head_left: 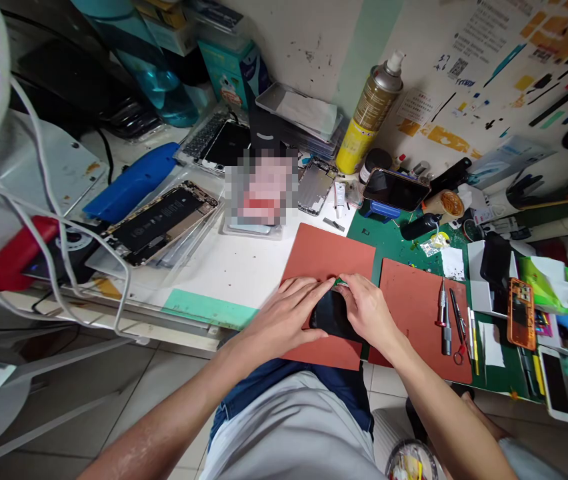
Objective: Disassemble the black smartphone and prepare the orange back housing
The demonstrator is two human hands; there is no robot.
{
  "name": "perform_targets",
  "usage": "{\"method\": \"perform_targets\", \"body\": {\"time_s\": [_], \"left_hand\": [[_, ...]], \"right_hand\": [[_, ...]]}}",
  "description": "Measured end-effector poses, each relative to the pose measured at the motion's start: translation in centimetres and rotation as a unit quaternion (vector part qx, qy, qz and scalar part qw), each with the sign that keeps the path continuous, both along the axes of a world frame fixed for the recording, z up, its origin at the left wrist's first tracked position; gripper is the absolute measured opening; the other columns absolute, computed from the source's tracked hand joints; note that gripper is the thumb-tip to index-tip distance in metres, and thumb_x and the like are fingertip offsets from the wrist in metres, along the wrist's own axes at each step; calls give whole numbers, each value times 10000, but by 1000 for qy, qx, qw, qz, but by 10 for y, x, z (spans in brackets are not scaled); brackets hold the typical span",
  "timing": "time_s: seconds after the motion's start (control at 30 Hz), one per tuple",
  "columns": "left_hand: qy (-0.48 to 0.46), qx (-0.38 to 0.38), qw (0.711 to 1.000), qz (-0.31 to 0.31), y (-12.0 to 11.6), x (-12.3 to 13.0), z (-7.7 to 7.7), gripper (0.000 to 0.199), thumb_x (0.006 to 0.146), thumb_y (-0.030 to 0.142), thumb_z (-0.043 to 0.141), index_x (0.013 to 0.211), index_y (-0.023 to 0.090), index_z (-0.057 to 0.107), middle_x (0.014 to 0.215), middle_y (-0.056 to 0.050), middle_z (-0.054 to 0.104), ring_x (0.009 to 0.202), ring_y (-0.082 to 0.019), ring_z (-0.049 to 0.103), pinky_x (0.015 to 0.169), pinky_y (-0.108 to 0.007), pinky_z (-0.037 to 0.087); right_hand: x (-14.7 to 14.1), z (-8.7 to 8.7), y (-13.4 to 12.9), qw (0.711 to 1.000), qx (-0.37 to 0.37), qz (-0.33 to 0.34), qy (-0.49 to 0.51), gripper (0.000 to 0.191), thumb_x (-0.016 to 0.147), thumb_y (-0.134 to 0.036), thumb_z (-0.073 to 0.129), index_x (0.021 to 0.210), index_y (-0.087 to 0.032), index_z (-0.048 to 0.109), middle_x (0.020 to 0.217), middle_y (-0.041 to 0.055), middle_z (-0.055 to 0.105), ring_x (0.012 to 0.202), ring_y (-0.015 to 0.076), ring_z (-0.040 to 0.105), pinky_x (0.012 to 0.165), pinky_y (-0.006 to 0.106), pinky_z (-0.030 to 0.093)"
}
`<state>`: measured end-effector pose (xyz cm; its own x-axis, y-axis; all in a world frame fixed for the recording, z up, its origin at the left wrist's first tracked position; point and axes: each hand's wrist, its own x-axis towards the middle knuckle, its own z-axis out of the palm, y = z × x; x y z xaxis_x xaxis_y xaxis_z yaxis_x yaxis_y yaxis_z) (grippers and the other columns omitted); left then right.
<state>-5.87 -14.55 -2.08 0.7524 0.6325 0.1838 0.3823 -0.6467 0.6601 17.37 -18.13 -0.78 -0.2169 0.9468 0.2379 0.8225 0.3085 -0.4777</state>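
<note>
At the left of the bench (pixel 244 257), a phone with its insides bared (pixel 157 227) lies on clear plastic, its dark battery in plain sight; right of it, a blurred patch (pixel 264 187) keeps whatever it covers from view. Nearer the person, the left hand (pixel 287 317) leans over a dark phone (pixel 333 317) on a reddish-brown mat (pixel 314 250), fingers stretched out and thumb apart at the phone's near side. The right hand (pixel 370 310) pinches a small green piece (pixel 339 282) between thumb and forefinger at the far edge. From where I stand, nothing looks lifted off that dark phone, so I'd judge it is at an early stage, with its inside not yet showing. The hands hide both its sides, and I can't make out what the green piece is or whether any gap has opened. Farther right, a screwdriver (pixel 446 337) and tweezers (pixel 458 312) lie out of the hands on a second mat (pixel 409 287), beyond them an orange phone shell (pixel 521 313).
</note>
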Motion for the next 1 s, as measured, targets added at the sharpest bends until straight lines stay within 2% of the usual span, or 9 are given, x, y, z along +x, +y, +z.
{"method": "perform_targets", "body": {"time_s": [0.13, 0.37, 0.7, 1.0], "left_hand": [[0, 0, 1000, 2, 0, 0, 0, 1062, 935, 366, 858, 1755, 327, 184, 1518, -157, 616, 1389, -374, 602, 1146, -543, 510], [9, -11, 1000, 3, 0, 0, 2, 1082, 891, 345, 905, 1736, 315, 228, 1541, -147, 603, 1408, -363, 579, 1157, -530, 495], [22, -3, 1000, 4, 0, 0, 2, 1060, 900, 365, 896, 1729, 315, 236, 1507, -148, 610, 1370, -371, 596, 1125, -527, 511], [25, -7, 1000, 4, 0, -1, 0, 1115, 886, 347, 916, 1736, 342, 194, 1534, -149, 594, 1389, -363, 583, 1138, -523, 501]], "right_hand": [[1, 4, -10, 999, 16, 7, -37, 230, 1137, -170, 471, 1232, -196, 679, 901, 100, 709, 810, 278, 672, 762, 412, 564], [12, 6, -25, 998, 24, -2, -59, 254, 1143, -153, 442, 1223, -193, 680, 878, 93, 679, 790, 267, 630, 736, 406, 526], [21, 10, -8, 1000, -13, 4, -24, 184, 1141, -159, 470, 1225, -211, 625, 986, 85, 760, 806, 238, 718, 714, 353, 569], [21, 9, -30, 996, 47, 3, -80, 225, 1132, -117, 474, 1203, -174, 680, 878, 88, 682, 786, 255, 620, 731, 389, 493]]}}
